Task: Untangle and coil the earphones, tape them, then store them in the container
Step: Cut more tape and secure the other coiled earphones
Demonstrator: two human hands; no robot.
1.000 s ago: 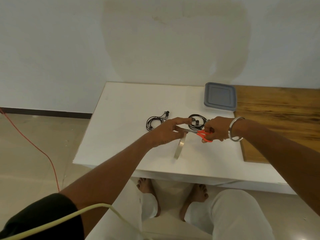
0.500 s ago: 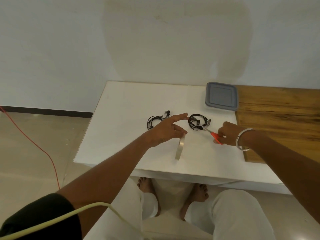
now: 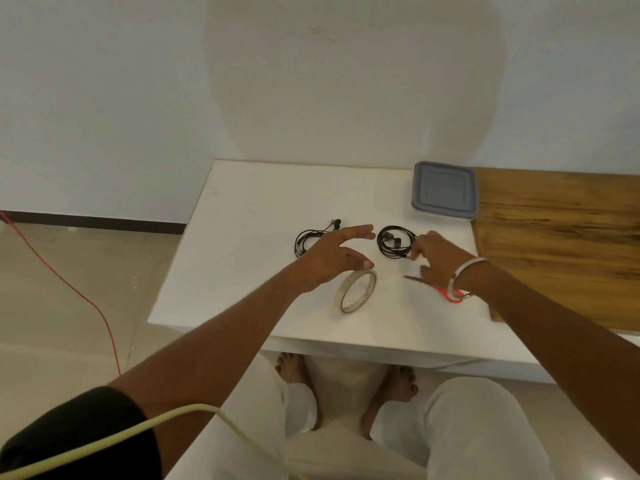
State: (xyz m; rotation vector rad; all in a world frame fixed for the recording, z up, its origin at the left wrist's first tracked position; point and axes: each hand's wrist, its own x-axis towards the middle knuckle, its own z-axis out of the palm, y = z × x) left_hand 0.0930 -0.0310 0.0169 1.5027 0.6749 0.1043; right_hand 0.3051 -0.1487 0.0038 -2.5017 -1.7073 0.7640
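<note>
Two black earphone sets lie on the white table. The left earphones are loosely bundled, partly behind my left hand. The right coiled earphones form a neat ring. My left hand hovers with thumb and forefinger spread apart, just above the clear tape roll, which stands tilted on its edge; I see nothing held in it. My right hand has its fingertips pinched on the right edge of the coiled ring. The grey lidded container sits shut at the back right.
Orange-handled scissors lie on the table under my right wrist, blades pointing left. A wooden board adjoins the table on the right. A red cable runs over the floor at left. My knees and feet are below the table's front edge.
My right hand has laid the scissors down and reached forward to the coiled earphones. My left hand has spread open above the tape roll, which now leans more toward flat.
</note>
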